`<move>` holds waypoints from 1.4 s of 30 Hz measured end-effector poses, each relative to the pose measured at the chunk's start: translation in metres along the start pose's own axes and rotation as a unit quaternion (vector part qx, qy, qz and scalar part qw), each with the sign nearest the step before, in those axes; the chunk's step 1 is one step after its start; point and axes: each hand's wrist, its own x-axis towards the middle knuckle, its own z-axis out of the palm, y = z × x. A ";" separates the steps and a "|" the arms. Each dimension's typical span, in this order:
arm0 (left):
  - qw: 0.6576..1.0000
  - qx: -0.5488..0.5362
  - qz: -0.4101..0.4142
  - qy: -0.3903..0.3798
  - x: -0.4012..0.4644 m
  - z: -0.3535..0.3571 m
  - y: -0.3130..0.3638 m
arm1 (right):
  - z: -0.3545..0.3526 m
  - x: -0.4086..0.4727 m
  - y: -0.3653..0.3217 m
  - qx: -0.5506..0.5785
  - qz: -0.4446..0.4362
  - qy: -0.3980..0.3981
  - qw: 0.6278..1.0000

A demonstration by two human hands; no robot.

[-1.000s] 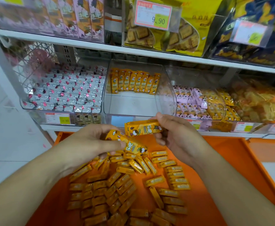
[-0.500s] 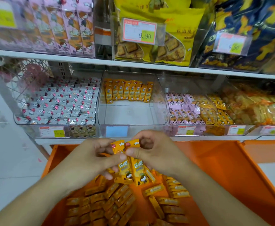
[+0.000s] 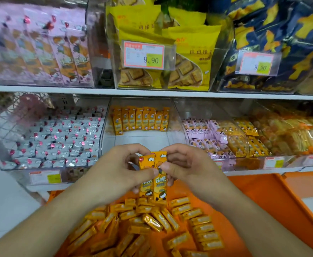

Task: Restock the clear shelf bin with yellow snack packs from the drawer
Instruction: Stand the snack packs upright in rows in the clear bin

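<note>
The left hand and right hand cover the middle of the two held packs, so the print there is hidden. Both forearms run off the bottom edge. The drawer is cut by the bottom and right edges. The pink boxes at upper left are blurred. Small print on the price tag is unreadable. The bin front is behind the hands.

Bright, even light, hardly a shadown anywhere. Upper left of the frame smears with motion blur across the pink packs. Shelf edge bows, wide-angle bend. Soft glare on the clear bin walls at centre.
</note>
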 end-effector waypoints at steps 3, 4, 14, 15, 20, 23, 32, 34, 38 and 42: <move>0.998 0.049 0.024 0.014 0.038 -0.012 0.008 | -0.026 0.014 -0.004 -0.092 -0.021 0.055 0.994; 0.997 0.068 0.029 0.030 0.054 -0.017 0.008 | -0.037 0.020 -0.001 -0.185 -0.041 0.081 0.979; 0.972 0.204 0.002 0.114 0.204 0.005 -0.048 | -0.070 0.044 0.054 -0.376 -0.070 0.107 0.918; 0.969 0.217 0.008 0.118 0.213 0.009 -0.051 | -0.071 0.046 0.056 -0.373 -0.075 0.111 0.918; 0.948 0.283 0.021 0.142 0.246 0.027 -0.055 | -0.070 0.047 0.068 -0.355 -0.098 0.124 0.921; 0.947 0.292 0.027 0.135 0.253 0.032 -0.059 | -0.069 0.047 0.070 -0.346 -0.107 0.127 0.923; 0.952 0.277 0.032 0.126 0.255 0.031 -0.063 | -0.069 0.047 0.065 -0.342 -0.103 0.127 0.925; 0.952 0.281 0.028 0.117 0.255 0.030 -0.061 | -0.068 0.046 0.064 -0.348 -0.097 0.127 0.924; 0.949 0.284 0.020 0.135 0.259 0.031 -0.061 | -0.068 0.045 0.063 -0.342 -0.091 0.125 0.927; 0.938 0.291 0.020 0.186 0.262 0.034 -0.069 | -0.069 0.046 0.064 -0.340 -0.095 0.126 0.927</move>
